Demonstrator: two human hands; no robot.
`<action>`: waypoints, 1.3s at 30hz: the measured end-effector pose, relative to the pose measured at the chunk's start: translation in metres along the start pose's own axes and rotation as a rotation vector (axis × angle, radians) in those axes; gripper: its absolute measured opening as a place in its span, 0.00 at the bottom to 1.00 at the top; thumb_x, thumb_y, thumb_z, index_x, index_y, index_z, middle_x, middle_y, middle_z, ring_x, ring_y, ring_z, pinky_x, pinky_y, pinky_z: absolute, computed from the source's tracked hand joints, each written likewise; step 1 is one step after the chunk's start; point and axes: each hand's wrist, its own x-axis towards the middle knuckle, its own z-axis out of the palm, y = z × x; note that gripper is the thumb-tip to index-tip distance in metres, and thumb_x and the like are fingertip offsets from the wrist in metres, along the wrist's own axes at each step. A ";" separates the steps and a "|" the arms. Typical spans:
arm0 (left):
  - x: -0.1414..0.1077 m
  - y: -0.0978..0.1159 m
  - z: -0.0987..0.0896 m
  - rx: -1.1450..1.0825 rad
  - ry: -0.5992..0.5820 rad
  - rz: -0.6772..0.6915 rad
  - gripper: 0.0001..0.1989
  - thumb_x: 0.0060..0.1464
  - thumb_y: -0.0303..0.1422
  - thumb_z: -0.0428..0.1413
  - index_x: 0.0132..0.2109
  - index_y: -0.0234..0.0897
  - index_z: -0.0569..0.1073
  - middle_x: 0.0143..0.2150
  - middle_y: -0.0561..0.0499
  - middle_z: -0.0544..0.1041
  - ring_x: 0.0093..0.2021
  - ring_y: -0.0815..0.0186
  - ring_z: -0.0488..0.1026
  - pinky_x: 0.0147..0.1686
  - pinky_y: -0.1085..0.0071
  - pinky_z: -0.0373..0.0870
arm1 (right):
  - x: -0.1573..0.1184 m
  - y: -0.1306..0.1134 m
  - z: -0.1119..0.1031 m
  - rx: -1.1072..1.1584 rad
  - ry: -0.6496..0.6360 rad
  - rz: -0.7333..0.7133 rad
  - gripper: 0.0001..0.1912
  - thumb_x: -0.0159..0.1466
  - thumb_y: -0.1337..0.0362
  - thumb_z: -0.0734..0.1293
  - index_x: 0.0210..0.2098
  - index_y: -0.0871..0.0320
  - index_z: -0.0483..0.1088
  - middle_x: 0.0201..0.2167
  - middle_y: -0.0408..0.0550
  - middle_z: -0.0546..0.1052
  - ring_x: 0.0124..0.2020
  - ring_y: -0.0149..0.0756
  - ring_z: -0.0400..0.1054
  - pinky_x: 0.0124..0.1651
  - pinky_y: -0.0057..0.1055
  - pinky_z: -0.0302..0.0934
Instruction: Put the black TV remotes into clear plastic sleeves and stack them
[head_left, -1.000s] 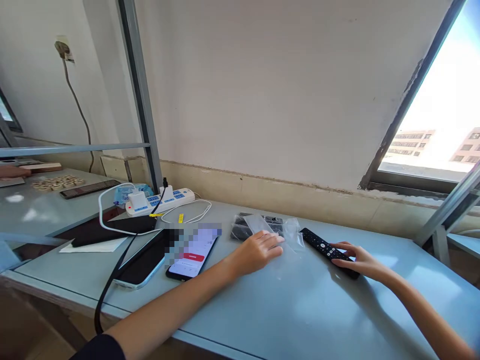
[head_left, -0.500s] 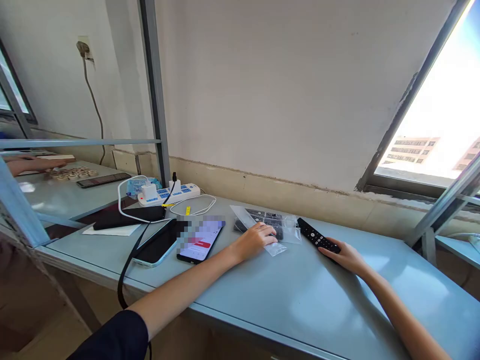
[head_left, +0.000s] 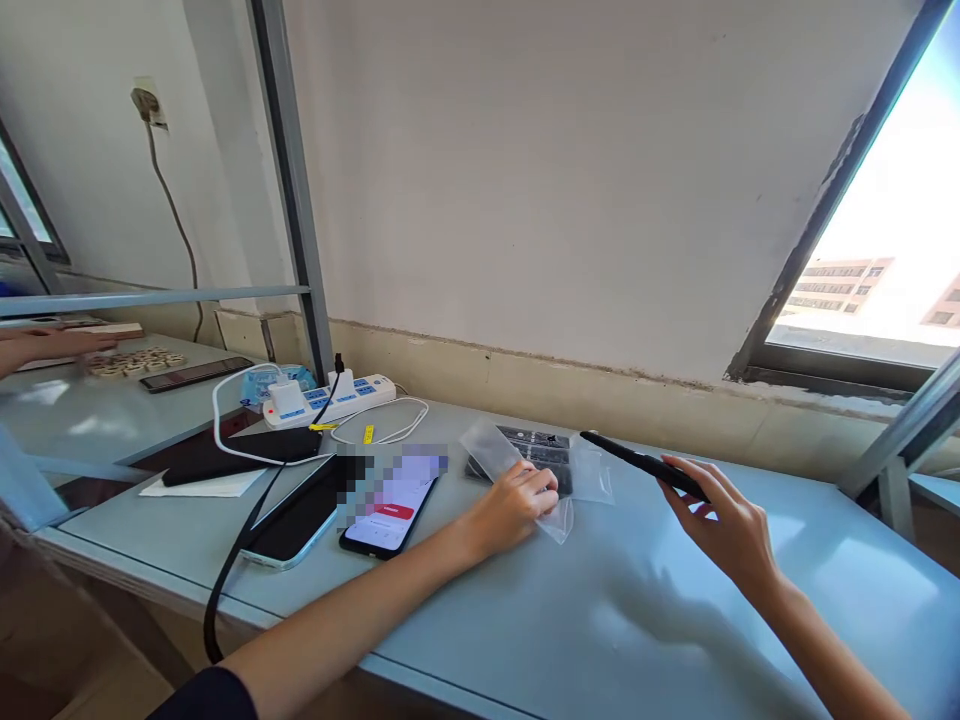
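My right hand (head_left: 724,520) grips the near end of a black remote control (head_left: 634,460) and holds it above the desk, seen nearly edge-on. My left hand (head_left: 517,505) rests on the desk with curled fingers closed on a clear plastic bag (head_left: 487,445). Beneath and behind that bag lie dark, flat items (head_left: 544,445), partly covered, whose kind I cannot make out. Another piece of clear plastic (head_left: 596,470) spreads out to their right, below the remote's far end.
Left of my hands lie a lit phone (head_left: 386,515) and a dark-screened phone (head_left: 296,515). Behind them are a power strip (head_left: 352,398), white cables and a black case (head_left: 240,455). A metal post (head_left: 289,180) stands at the left. Another person's hand (head_left: 60,345) is beyond it.
My right hand has lifted the remote control off the desk and turned it edge-on. My left hand has curled its fingers more on the plastic bag. The view has shifted slightly.
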 end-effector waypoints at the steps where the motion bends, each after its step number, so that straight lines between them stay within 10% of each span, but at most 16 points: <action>1: 0.000 0.001 0.001 0.005 0.000 -0.002 0.12 0.53 0.17 0.47 0.30 0.35 0.70 0.38 0.50 0.74 0.37 0.67 0.70 0.43 0.71 0.64 | -0.001 0.000 0.001 0.008 0.002 -0.027 0.24 0.66 0.50 0.53 0.44 0.51 0.76 0.43 0.49 0.77 0.26 0.30 0.70 0.31 0.28 0.65; 18: -0.007 0.018 0.020 -0.149 0.087 -0.002 0.08 0.63 0.34 0.52 0.42 0.40 0.75 0.44 0.50 0.75 0.41 0.67 0.71 0.45 0.67 0.57 | -0.013 -0.030 -0.012 -0.089 0.300 -0.761 0.27 0.59 0.72 0.68 0.51 0.33 0.71 0.43 0.33 0.77 0.16 0.21 0.62 0.18 0.22 0.57; 26: -0.008 0.019 0.015 -0.248 0.033 -0.103 0.11 0.53 0.18 0.51 0.37 0.37 0.73 0.48 0.49 0.73 0.42 0.67 0.71 0.46 0.68 0.58 | -0.027 -0.035 -0.014 -0.090 0.311 -0.344 0.22 0.57 0.61 0.72 0.51 0.44 0.73 0.25 0.37 0.77 0.13 0.25 0.60 0.19 0.26 0.60; 33: -0.006 0.017 0.014 -0.272 0.038 -0.233 0.09 0.48 0.17 0.52 0.30 0.36 0.67 0.41 0.53 0.73 0.39 0.69 0.70 0.43 0.70 0.57 | -0.028 -0.045 -0.022 0.108 0.299 -0.567 0.17 0.61 0.71 0.66 0.43 0.40 0.75 0.36 0.37 0.79 0.17 0.26 0.64 0.22 0.27 0.59; 39: -0.003 0.012 0.013 -0.302 0.005 -0.314 0.06 0.56 0.22 0.52 0.36 0.37 0.69 0.38 0.54 0.74 0.39 0.68 0.70 0.45 0.69 0.56 | -0.020 -0.047 -0.016 0.582 0.399 0.002 0.13 0.51 0.67 0.74 0.35 0.51 0.70 0.27 0.41 0.77 0.22 0.34 0.70 0.18 0.27 0.58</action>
